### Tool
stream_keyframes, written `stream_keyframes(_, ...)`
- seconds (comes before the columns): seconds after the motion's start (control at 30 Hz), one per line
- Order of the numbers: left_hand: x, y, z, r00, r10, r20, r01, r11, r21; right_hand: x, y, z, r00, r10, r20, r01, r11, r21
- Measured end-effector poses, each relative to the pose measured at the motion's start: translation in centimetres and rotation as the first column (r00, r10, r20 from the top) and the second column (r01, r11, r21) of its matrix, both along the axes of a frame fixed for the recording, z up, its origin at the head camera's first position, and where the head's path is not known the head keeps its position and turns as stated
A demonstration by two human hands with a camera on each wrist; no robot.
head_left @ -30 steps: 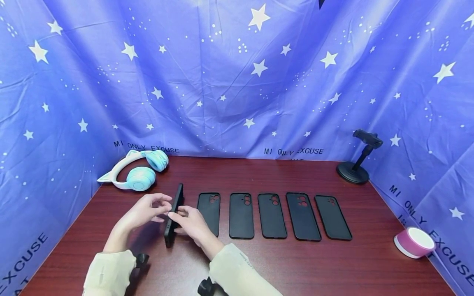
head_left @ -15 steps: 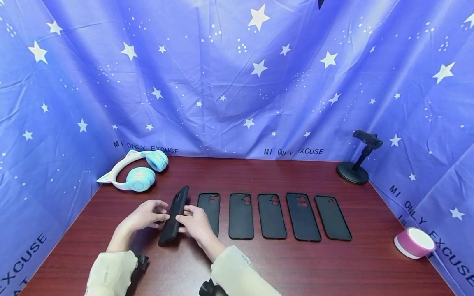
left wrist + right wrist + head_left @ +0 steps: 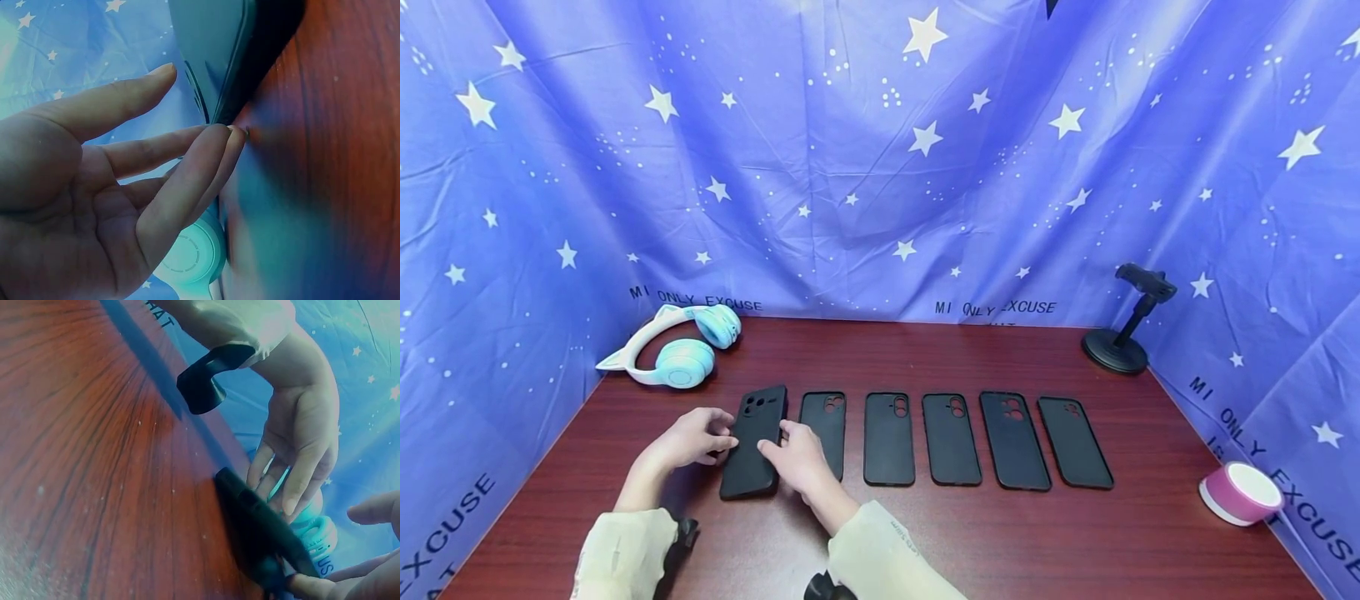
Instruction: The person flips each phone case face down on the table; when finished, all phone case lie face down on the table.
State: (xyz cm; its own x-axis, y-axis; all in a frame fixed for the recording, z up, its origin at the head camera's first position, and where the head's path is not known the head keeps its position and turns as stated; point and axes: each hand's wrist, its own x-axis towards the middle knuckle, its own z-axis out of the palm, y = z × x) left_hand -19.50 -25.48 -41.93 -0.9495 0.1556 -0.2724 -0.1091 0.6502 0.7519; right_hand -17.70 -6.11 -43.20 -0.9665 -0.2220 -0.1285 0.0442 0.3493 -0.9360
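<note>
Black phone case [image 3: 753, 443]: lying back-up on the table [image 3: 925, 542], left of five-case row [image 3: 955, 439]. Left hand [image 3: 688, 437] and right hand [image 3: 797, 457], fingers relaxed, touching its edges.

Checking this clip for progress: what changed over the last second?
The case held on edge between both hands tipped over leftwards and now lies almost flat, back up, at the left end of the row. The left hand and right hand stay at its sides. The five other cases and headphones stayed put.
</note>
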Motion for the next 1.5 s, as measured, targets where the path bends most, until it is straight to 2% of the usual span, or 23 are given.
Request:
stream_keyframes(0.23, -0.1, 0.0, -0.1, 1.000, 0.014, 0.008, -0.014, 1.000, 0.008, 0.2, 0.0, 0.2, 0.999, 0.033, -0.009, -0.032, 0.996, 0.084)
stream_keyframes(0.47, -0.1, 0.2, 0.1, 1.000, 0.013, -0.007, -0.013, 1.000, -0.008, 0.3, 0.8, 0.1, 0.997, 0.066, -0.034, -0.063, 0.994, 0.086)
stream_keyframes(0.63, 0.0, 1.3, 0.6, 0.997, 0.002, -0.083, -0.005, 1.000, -0.030, -0.1, 2.6, 0.3, 0.994, 0.066, -0.089, -0.061, 0.996, 0.059)
stream_keyframes(0.77, 0.0, 3.0, 0.4, 0.986, 0.010, -0.167, -0.010, 1.000, -0.002, -0.8, 4.5, 0.3, 0.989, 0.052, -0.142, -0.045, 0.998, 0.053)
stream_keyframes(0.9, -0.2, 4.9, -0.2, 0.975, 0.053, -0.215, -0.043, 0.998, 0.050, -1.4, 6.2, 0.1, 0.980, 0.035, -0.197, -0.019, 0.996, 0.083)
stream_keyframes(1.03, -0.6, 6.6, -0.9, 0.965, 0.108, -0.241, -0.089, 0.992, 0.089, -1.5, 7.4, -0.1, 0.977, 0.030, -0.209, 0.001, 0.989, 0.148)
stream_keyframes(1.13, -0.9, 7.7, -1.3, 0.963, 0.120, -0.240, -0.104, 0.992, 0.077, -1.6, 7.9, -0.2, 0.978, 0.033, -0.204, 0.006, 0.983, 0.186)
stream_keyframes(1.33, -1.1, 9.3, -1.4, 0.981, 0.097, -0.170, -0.090, 0.995, 0.048, -1.6, 8.6, -0.5, 0.983, 0.048, -0.179, -0.006, 0.974, 0.226)
stream_keyframes(1.5, -1.2, 9.7, -1.5, 0.989, 0.071, -0.132, -0.071, 0.997, 0.009, -1.7, 8.8, -0.7, 0.983, 0.065, -0.174, -0.023, 0.972, 0.235)
